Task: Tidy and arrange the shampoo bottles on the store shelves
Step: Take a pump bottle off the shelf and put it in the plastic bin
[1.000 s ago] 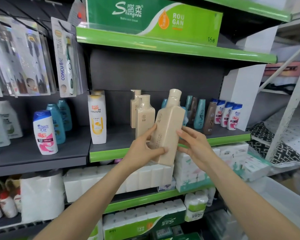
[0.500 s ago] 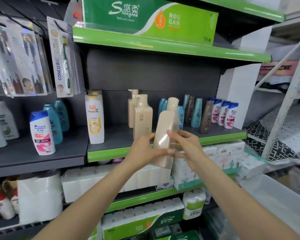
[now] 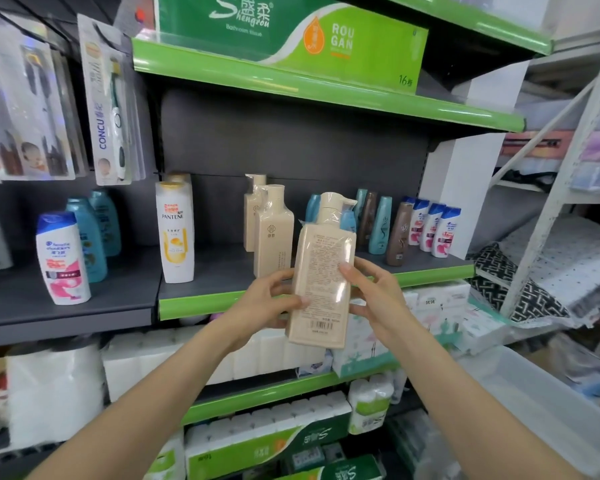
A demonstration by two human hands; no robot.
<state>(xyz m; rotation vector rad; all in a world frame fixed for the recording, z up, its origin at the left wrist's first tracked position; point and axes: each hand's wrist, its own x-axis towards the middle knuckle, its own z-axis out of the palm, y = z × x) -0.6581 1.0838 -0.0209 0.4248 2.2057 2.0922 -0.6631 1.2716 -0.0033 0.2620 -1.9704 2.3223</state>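
A beige pump bottle (image 3: 321, 271) wrapped in clear film is held upright in front of the middle shelf (image 3: 222, 303), its printed back label and barcode facing me. My left hand (image 3: 267, 303) grips its left edge, thumb on the label. My right hand (image 3: 374, 296) grips its right edge, thumb across the front. Two matching beige bottles (image 3: 274, 230) stand on the shelf just behind it. A white and yellow Pantene bottle (image 3: 175, 233) stands to the left.
Teal, brown and blue-capped white bottles (image 3: 406, 230) fill the shelf's right end. A white and pink bottle (image 3: 63, 258) and teal bottles stand on the grey left shelf. Toothbrush packs (image 3: 108, 98) hang above. Tissue packs (image 3: 264, 441) sit on the lower shelves; a clear bin (image 3: 534, 403) sits at right.
The beige bottle has been turned in my hands from a tilted side-on pose to upright with its back label facing me. Both hands shifted their grip on its edges.
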